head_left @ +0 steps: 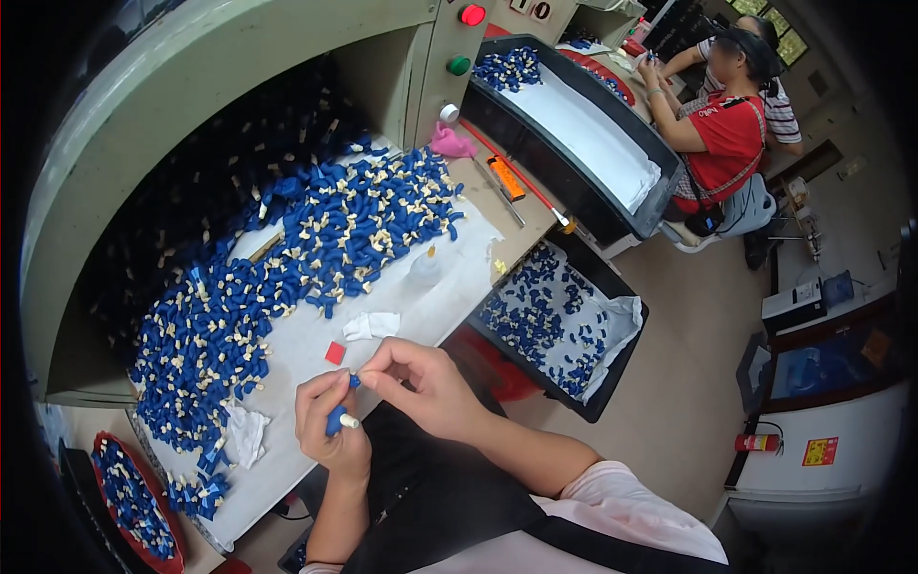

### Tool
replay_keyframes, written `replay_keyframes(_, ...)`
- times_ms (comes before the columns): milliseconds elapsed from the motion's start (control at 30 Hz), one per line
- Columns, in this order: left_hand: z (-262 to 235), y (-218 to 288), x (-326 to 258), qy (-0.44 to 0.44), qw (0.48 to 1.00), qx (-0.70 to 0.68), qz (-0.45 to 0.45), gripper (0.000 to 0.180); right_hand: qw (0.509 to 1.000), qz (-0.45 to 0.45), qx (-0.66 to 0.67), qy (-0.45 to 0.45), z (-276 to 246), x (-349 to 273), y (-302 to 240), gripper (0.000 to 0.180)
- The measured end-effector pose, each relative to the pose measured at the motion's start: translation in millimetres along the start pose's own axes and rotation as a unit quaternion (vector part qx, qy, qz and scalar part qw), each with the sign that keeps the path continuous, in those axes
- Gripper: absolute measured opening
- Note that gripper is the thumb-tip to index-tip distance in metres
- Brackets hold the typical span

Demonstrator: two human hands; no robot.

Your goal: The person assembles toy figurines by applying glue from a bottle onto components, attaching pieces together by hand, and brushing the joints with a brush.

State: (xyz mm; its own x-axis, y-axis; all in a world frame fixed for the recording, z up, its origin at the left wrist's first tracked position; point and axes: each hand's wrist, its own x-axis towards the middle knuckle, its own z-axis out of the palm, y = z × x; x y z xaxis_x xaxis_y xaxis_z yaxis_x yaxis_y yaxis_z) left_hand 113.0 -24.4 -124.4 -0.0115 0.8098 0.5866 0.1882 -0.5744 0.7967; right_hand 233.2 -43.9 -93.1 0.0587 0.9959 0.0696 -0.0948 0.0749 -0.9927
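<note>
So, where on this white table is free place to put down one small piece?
Bare white table lies between the blue-piece pile, the red square and the crumpled white cloth, and also around the small bottle. The left and back are crowded with pieces. The left hand and right hand hold one piece.

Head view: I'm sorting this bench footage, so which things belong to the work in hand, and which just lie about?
In hand:
- left hand gripping a small blue piece
- right hand pinching its top end
- heap of blue pieces
- black tray of blue pieces

Lying about:
- red square
- white rag
- small clear bottle
- pink cloth
- orange tool
</note>
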Motion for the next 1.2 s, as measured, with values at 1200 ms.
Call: replay_keyframes(1200,-9.2,2.9,8.1,-0.043,0.849,-0.392,-0.351,0.016,0.935,-0.271,-0.222,0.049,-2.0,16.9,9.3,0.019)
